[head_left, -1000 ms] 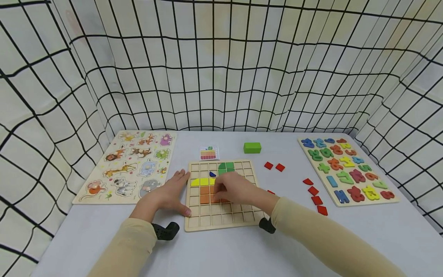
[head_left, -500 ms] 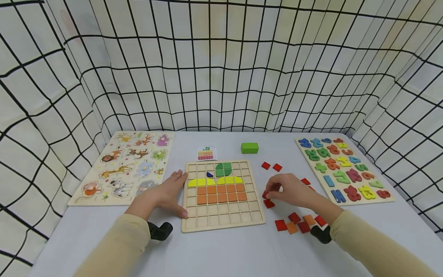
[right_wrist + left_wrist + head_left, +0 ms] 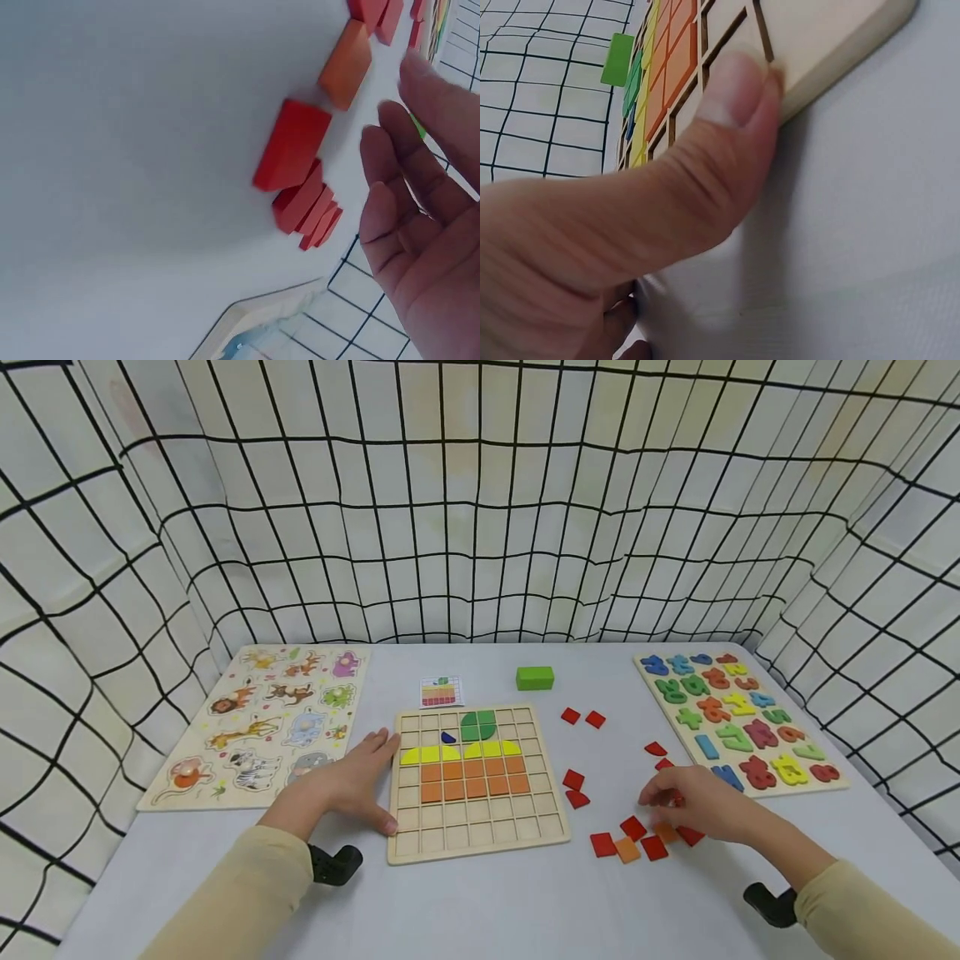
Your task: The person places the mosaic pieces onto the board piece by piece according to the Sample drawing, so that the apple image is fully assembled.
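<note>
My left hand rests at the left edge of a wooden grid board, its thumb touching the rim. The board carries two rows of orange tiles, yellow pieces, a green shape and a small blue piece. Right of the board, my right hand hovers over scattered tiles, fingers loosely bent. In the right wrist view, nothing shows between its fingers and thumb; a red tile and an orange tile lie on the table beside it.
A picture card and a green block are behind the grid board. An animal puzzle board lies left, a number puzzle board right. More red tiles lie between. Black netting surrounds the table.
My right hand has left the grid board and swept right, past the red tiles beside it, to the farther loose tiles. The full orange rows are now visible. My left hand stays at the board's edge.
</note>
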Motion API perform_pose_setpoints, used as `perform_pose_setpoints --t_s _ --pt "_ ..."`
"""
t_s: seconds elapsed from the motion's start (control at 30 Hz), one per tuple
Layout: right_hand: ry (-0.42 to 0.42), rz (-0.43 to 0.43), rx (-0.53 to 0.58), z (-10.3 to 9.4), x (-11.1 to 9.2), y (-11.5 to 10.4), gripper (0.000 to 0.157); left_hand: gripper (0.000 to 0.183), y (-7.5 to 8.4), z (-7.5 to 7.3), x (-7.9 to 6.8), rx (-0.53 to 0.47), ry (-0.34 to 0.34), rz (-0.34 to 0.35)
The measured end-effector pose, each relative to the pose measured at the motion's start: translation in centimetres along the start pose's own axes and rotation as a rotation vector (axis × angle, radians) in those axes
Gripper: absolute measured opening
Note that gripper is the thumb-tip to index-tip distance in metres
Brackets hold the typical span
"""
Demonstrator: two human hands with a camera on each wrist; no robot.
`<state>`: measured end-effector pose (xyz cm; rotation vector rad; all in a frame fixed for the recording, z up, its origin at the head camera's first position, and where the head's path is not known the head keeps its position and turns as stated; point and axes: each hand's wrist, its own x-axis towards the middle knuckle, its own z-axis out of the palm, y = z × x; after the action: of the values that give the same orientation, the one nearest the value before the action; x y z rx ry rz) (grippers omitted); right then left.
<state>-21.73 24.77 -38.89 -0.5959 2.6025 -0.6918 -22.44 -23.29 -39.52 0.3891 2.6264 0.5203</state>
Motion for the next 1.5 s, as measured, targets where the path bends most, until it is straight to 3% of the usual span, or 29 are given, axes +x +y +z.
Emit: perform_pose_setpoints --t_s 0.27,0.43,0.7,1.0,1.5 --pt "-0.049 -0.001 -0.026 0.5 -0.9 0.7 0.02 0.133 -0.4 0.3 -0.2 -0.01 0.01 -0.014" --pt "-0.023 0.001 -0.04 0.9 -0.7 0.8 0.016 0.134 -0.5 0.4 -0.3 -0.019 0.014 -0.015" --pt "0.07 -0.064 -0.072 0.9 0.6 0.0 0.018 0.132 -0.4 0.5 -0.3 -0.031 0.015 -0.023" --pt "0.143 -0.128 -0.102 1.8 6.1 -5.0 0.018 0.131 -0.1 0.4 -0.3 -0.03 0.014 -0.023" --pt "0.042 -0.255 -0.032 5.4 14.9 -15.2 0.004 0.133 0.1 0.2 -0.2 -0.026 0.014 -0.025"
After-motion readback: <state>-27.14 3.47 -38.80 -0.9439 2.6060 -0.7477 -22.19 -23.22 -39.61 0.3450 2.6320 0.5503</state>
